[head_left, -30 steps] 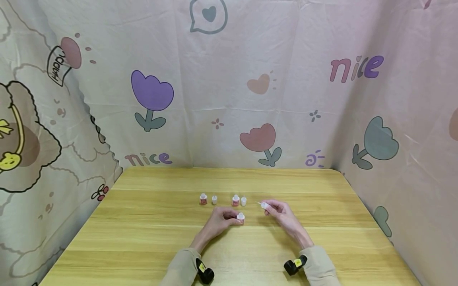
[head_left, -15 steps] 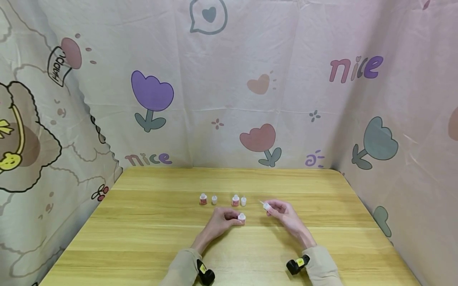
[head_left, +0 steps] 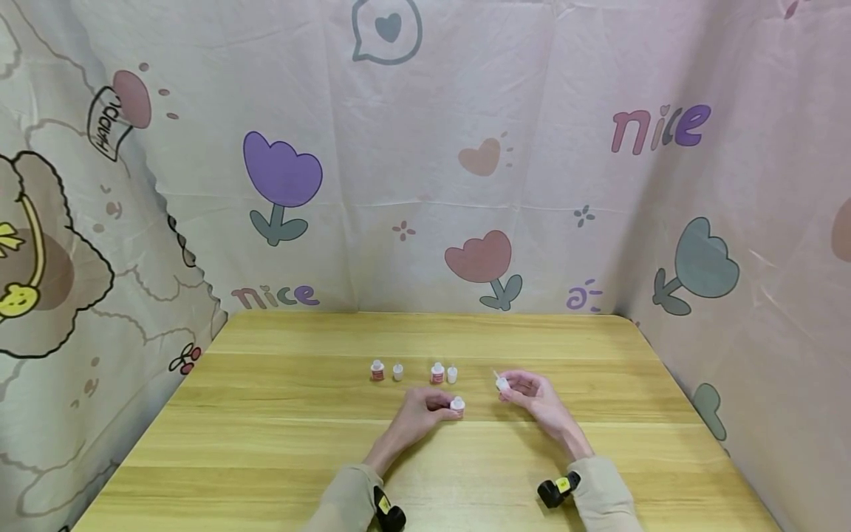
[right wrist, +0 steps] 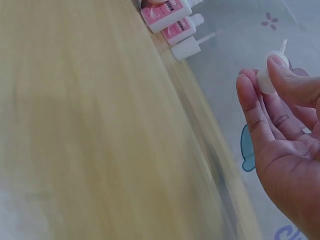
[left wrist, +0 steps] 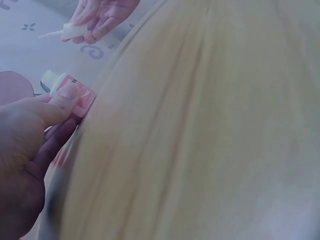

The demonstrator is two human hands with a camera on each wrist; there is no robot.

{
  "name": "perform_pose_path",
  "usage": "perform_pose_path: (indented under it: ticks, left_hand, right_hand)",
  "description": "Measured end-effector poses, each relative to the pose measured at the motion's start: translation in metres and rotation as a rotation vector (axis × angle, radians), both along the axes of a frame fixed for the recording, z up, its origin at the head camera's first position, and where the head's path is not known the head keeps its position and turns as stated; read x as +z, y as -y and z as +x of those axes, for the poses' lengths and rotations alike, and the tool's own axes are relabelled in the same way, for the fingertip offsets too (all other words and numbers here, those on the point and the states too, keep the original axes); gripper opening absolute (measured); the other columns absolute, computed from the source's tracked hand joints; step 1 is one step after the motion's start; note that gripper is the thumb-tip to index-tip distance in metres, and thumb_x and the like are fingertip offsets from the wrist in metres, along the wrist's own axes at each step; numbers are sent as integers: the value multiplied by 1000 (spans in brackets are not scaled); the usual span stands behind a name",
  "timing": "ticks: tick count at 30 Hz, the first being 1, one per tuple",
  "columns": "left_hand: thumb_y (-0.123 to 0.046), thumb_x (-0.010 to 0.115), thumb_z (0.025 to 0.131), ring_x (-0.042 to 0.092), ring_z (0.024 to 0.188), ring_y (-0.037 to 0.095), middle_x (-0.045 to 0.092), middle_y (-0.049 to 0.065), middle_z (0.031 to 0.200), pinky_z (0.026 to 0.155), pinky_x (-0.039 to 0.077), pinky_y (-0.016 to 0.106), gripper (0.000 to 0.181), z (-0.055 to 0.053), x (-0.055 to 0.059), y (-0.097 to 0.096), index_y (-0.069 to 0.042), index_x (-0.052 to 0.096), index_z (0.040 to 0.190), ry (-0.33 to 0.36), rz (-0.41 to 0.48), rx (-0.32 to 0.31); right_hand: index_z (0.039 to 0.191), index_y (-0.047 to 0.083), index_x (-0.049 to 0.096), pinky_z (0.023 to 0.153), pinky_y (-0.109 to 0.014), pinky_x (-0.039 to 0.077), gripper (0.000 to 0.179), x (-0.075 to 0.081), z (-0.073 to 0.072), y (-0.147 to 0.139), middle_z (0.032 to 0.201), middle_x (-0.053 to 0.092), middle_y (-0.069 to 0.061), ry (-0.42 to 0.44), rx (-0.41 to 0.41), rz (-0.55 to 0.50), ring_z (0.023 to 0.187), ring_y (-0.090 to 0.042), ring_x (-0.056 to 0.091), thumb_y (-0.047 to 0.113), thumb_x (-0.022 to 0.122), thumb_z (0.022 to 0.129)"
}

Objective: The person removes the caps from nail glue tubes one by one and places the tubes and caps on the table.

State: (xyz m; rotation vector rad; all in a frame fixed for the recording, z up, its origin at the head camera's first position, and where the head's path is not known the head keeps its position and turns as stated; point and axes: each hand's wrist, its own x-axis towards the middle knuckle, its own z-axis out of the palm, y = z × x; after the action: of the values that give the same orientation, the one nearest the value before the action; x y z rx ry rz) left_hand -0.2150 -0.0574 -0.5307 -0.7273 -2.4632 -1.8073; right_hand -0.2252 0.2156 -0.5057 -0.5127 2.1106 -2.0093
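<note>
My left hand [head_left: 417, 415] grips a small white bottle [head_left: 457, 406] with a pink label, thumb across the label in the left wrist view. The bottle's white neck has no cap on it. To the right, my right hand [head_left: 537, 403] pinches a white brush cap [right wrist: 266, 80] between thumb and fingers. Its thin applicator points upward, apart from the bottle. Behind the hands stand two similar bottles, one at the left [head_left: 377, 371] and one nearer the middle [head_left: 436, 374]. Beside each is a brush cap, the left cap [head_left: 397, 372] and the middle cap [head_left: 452, 374], stems up.
The wooden table [head_left: 266, 436] reaches back to a printed cloth backdrop [head_left: 399, 258]. More printed cloth hangs at the left and right sides. Each sleeve has a black wrist camera, left [head_left: 391, 513] and right [head_left: 557, 490].
My left hand has shifted slightly right with the bottle. My right hand has moved a little right and turned the cap, so its stem has swung from pointing left to pointing up.
</note>
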Motion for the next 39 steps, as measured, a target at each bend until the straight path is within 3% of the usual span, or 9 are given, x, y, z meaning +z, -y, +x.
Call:
perform_pose_path:
  ticks: [10,19,23,27,35,39]
  left_hand:
    - [-12,82,83,75,83,14,79,8,92,76,57,19,14,-1,0,-14,-9,78,96,0,0,36]
    - [-9,79,84,74,85,9,79,9,96,78,57,17,16,0,2,-29,-7,77,100,3,-17,60]
    - [-8,78,85,75,86,12,79,10,97,78,57,17,16,-1,3,-36,-5,76,102,15,1,78]
    - [-9,78,85,75,89,14,79,10,98,79,58,17,17,-2,2,-45,-6,76,102,13,3,123]
    - [-11,79,85,75,86,12,79,8,96,78,58,19,16,-4,3,-64,-7,77,100,8,-24,226]
    - [-11,78,85,74,86,11,79,8,97,78,58,19,17,-7,2,-73,-7,76,101,13,-49,252]
  right_hand:
    - [132,-17,49,88,-28,59,52,1,-3,-7,110,66,-15,21,-48,58,92,-7,69,5,71,91]
    - [132,-16,50,87,-24,58,55,1,-8,-15,107,68,-8,47,-96,114,94,-9,71,3,75,87]
    - [128,-14,55,86,-21,57,52,0,-12,-18,110,71,-17,32,-125,144,93,-7,70,2,77,84]
    - [123,-12,59,85,-20,56,47,-3,-16,-22,109,72,-22,2,-131,180,91,-7,68,1,77,83]
    - [117,-12,61,83,-19,56,39,-6,-24,-27,101,75,-9,-7,-140,213,87,-5,68,-1,77,83]
    - [117,-13,61,82,-18,55,41,-7,-27,-29,103,74,-15,-3,-157,230,87,-4,67,-1,77,82]
